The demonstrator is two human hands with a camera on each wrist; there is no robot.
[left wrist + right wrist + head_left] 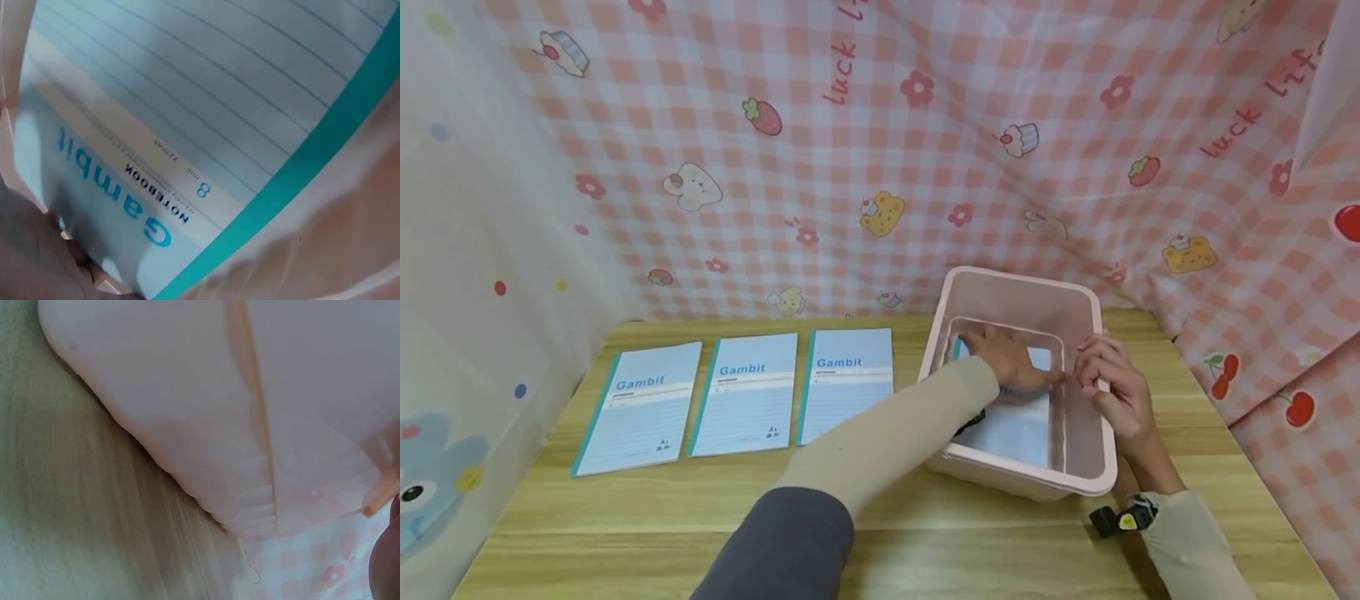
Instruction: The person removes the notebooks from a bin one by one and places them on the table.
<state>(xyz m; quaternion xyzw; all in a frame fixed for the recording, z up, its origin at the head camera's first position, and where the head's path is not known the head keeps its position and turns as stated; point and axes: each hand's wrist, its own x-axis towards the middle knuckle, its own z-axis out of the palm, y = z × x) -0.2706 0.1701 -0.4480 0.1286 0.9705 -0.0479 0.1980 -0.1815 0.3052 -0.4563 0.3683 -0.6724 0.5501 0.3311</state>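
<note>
A pink plastic bin (1107, 454) stands on the right part of the table, with a light-blue Gambit notebook (1018, 433) lying inside. My left hand (1011, 358) reaches into the bin with spread fingers over the notebook's upper part. In the left wrist view the notebook's cover (187, 112) and teal spine fill most of the picture, the hand (31, 250) at its lower-left edge. My right hand (1120, 387) grips the bin's right rim with curled fingers. From the right wrist, the bin's outer wall (156, 381) shows, with part of the hand (384, 562) at the edge.
Three matching notebooks lie in a row left of the bin: a left one (640, 408), a middle one (745, 396) and a right one (850, 358), partly behind my left forearm. A checked pink cloth (820, 167) hangs behind the wooden table (647, 533).
</note>
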